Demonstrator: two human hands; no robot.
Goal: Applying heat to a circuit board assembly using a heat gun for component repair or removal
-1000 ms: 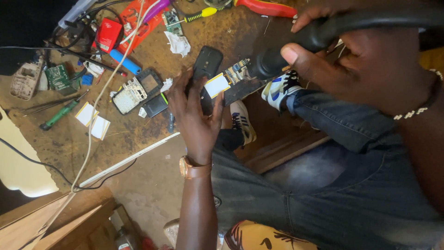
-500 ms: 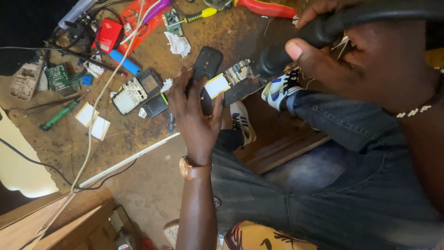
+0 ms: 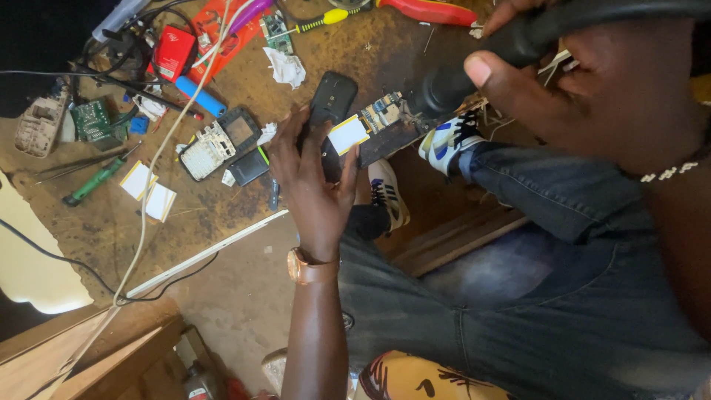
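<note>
Head view looks down at my messy brown worktop [image 3: 222, 215]. Far left lies a green screwdriver [image 3: 95, 181], and above it a small green board [image 3: 90, 120]. A red box [image 3: 173, 52] and a blue tube [image 3: 200, 96] sit higher up, near a tangle of dark wires. Next comes an opened grey phone [image 3: 220, 143] with its keys and screen showing, and two little white cards [image 3: 148, 191] lie just below it.

In the middle is my left hand [image 3: 311, 185]. Its grip is closed around a small circuit board [image 3: 363, 127] with a white square on it, and my fingers also touch a black phone back [image 3: 332, 96] just above. The board sits at the near edge of the worktop, pinned under my fingertips.

To the right is my right hand [image 3: 592, 96]. Its grip is wrapped tight on a thick black tool handle [image 3: 518, 44], and the tool's dark tip [image 3: 433, 92] points down, just beside the board. I cannot tell if the tip touches it.

I think I am at the step of working on the board with the tool. Next, I should keep the board very steady and bring the tip gently onto the right spot, without sliding onto the small parts nearby.
</note>
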